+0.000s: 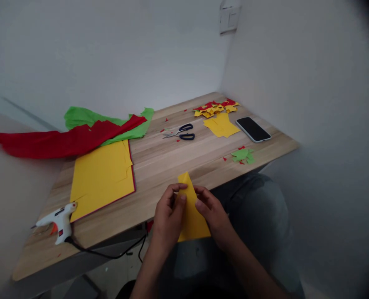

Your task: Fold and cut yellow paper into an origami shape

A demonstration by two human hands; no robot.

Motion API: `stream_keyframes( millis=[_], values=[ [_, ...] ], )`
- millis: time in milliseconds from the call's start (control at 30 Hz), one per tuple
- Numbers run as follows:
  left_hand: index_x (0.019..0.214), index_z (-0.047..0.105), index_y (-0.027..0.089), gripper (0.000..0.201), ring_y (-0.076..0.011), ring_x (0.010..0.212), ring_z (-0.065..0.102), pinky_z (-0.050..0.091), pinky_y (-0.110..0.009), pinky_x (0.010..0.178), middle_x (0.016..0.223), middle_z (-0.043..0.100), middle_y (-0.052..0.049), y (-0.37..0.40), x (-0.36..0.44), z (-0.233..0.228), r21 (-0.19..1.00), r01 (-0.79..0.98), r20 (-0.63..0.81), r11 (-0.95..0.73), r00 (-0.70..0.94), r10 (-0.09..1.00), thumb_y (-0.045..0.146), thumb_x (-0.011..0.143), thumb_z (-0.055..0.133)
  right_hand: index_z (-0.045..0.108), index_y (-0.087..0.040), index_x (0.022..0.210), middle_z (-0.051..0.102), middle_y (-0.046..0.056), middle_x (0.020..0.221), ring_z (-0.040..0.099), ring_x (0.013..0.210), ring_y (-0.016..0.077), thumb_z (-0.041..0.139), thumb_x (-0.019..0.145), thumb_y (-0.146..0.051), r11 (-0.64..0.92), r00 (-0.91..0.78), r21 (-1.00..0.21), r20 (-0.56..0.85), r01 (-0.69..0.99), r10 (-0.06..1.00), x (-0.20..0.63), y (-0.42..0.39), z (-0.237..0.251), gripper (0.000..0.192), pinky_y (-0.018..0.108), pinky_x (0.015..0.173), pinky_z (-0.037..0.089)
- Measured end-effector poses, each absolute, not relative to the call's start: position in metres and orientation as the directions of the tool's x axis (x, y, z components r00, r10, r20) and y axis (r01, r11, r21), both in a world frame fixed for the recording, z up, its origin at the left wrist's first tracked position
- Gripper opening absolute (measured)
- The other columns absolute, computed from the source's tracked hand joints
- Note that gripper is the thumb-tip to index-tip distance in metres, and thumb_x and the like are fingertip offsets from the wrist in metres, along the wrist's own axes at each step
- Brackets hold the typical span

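A folded piece of yellow paper [192, 216] is held between both hands, just off the table's front edge above my lap. On its left side my left hand [171, 207] pinches it with thumb and fingers. From the right, my right hand [212, 211] grips the opposite edge, thumb on the near face. The paper's top end comes to a slanted, folded tip. Beyond it on the table lie scissors [181, 132] with dark blue handles, slightly spread. Yellow paper pieces [222, 125] lie to the right of the scissors.
On the wooden table [159, 166], yellow sheets [102, 174] lie at left, partly under red paper [56, 143] and green paper [78, 116]. A white glue gun [60, 222] trails its cord off the front edge. Right are a phone [253, 129], green scraps [243, 155] and a red-and-yellow paper pile [215, 108].
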State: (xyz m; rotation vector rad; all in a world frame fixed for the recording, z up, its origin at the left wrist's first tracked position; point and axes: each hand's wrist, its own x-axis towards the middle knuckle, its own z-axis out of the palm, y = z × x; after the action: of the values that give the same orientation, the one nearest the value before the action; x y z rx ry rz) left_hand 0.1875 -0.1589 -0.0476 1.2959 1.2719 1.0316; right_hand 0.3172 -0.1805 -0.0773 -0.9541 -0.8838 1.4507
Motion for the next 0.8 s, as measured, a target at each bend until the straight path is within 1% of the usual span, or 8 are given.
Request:
stream_keyframes(
  millis=[67, 133, 233, 300, 333, 533, 633, 800],
  values=[
    [0.111, 0.064, 0.023, 0.022, -0.0220, 0.101, 0.064, 0.049, -0.038, 0.092, 0.109, 0.068, -0.008, -0.159, 0.185, -0.047, 0.968, 0.251, -0.011, -0.025, 0.141, 0.990, 0.031, 0.092, 0.056, 0.065, -0.023, 0.109, 0.072, 0.009, 0.109, 0.068, 0.102, 0.0266, 0.063, 0.086, -0.051, -0.115, -0.063, -0.894, -0.097, -0.432, 0.993, 0.317, -0.184, -0.074, 0.036, 0.041, 0.090, 0.054],
    [0.121, 0.063, 0.024, 0.032, -0.0270, 0.124, 0.055, 0.041, -0.046, 0.107, 0.128, 0.061, -0.011, -0.161, 0.183, -0.044, 0.917, 0.368, 0.069, -0.151, 0.227, 0.971, 0.030, 0.090, 0.058, 0.067, -0.024, 0.105, 0.073, 0.006, 0.103, 0.069, 0.097, 0.0260, 0.061, 0.088, -0.051, -0.135, -0.018, -0.865, -0.144, -0.483, 0.989, 0.317, -0.185, -0.073, 0.032, 0.038, 0.083, 0.056],
    [0.143, 0.048, 0.028, 0.076, -0.0361, 0.144, 0.032, 0.031, -0.057, 0.115, 0.156, 0.037, -0.013, -0.168, 0.180, -0.039, 0.791, 0.534, 0.079, -0.298, 0.394, 0.916, 0.037, 0.074, 0.078, 0.067, -0.023, 0.103, 0.074, 0.007, 0.097, 0.070, 0.090, 0.0275, 0.060, 0.086, -0.054, -0.181, 0.068, -0.809, -0.263, -0.559, 0.962, 0.315, -0.183, -0.073, 0.035, 0.036, 0.070, 0.057],
    [0.153, 0.032, 0.033, 0.108, -0.0409, 0.148, 0.022, 0.030, -0.063, 0.114, 0.165, 0.017, -0.012, -0.173, 0.178, -0.036, 0.710, 0.605, 0.009, -0.359, 0.503, 0.864, 0.044, 0.061, 0.088, 0.068, -0.023, 0.102, 0.075, 0.007, 0.094, 0.070, 0.087, 0.0282, 0.067, 0.081, -0.053, -0.208, 0.094, -0.758, -0.334, -0.618, 0.938, 0.314, -0.182, -0.073, 0.037, 0.035, 0.065, 0.056],
    [0.154, 0.027, 0.036, 0.116, -0.0417, 0.148, 0.019, 0.030, -0.065, 0.114, 0.166, 0.012, -0.012, -0.175, 0.178, -0.035, 0.682, 0.623, -0.025, -0.384, 0.545, 0.838, 0.045, 0.058, 0.090, 0.069, -0.024, 0.101, 0.075, 0.006, 0.093, 0.070, 0.086, 0.0279, 0.071, 0.078, -0.051, -0.209, 0.098, -0.728, -0.355, -0.653, 0.930, 0.314, -0.181, -0.073, 0.036, 0.035, 0.065, 0.056],
    [0.151, 0.030, 0.040, 0.096, -0.0325, 0.148, 0.025, 0.029, -0.059, 0.118, 0.163, 0.025, -0.006, -0.173, 0.176, -0.036, 0.665, 0.622, -0.017, -0.413, 0.566, 0.824, 0.036, 0.072, 0.084, 0.070, -0.023, 0.100, 0.075, 0.003, 0.097, 0.069, 0.089, 0.0230, 0.074, 0.081, -0.043, -0.210, -0.010, -0.569, -0.333, -0.795, 0.943, 0.316, -0.185, -0.071, 0.027, 0.033, 0.075, 0.053],
    [0.150, 0.031, 0.040, 0.099, -0.0332, 0.148, 0.023, 0.028, -0.060, 0.118, 0.163, 0.023, -0.006, -0.171, 0.173, -0.039, 0.681, 0.610, -0.041, -0.405, 0.584, 0.811, 0.039, 0.069, 0.086, 0.070, -0.025, 0.101, 0.074, 0.002, 0.098, 0.069, 0.091, 0.0211, 0.074, 0.082, -0.036, -0.211, -0.025, -0.580, -0.313, -0.787, 0.950, 0.318, -0.186, -0.075, 0.022, 0.032, 0.080, 0.052],
    [0.148, 0.032, 0.043, 0.080, -0.0296, 0.149, 0.024, 0.027, -0.058, 0.119, 0.163, 0.023, -0.004, -0.174, 0.166, -0.040, 0.724, 0.575, -0.027, -0.381, 0.576, 0.817, 0.040, 0.081, 0.076, 0.071, -0.025, 0.104, 0.073, 0.002, 0.106, 0.067, 0.098, 0.0214, 0.074, 0.083, -0.033, -0.201, -0.018, -0.636, -0.282, -0.745, 0.959, 0.320, -0.184, -0.080, 0.022, 0.034, 0.088, 0.049]
  ],
)
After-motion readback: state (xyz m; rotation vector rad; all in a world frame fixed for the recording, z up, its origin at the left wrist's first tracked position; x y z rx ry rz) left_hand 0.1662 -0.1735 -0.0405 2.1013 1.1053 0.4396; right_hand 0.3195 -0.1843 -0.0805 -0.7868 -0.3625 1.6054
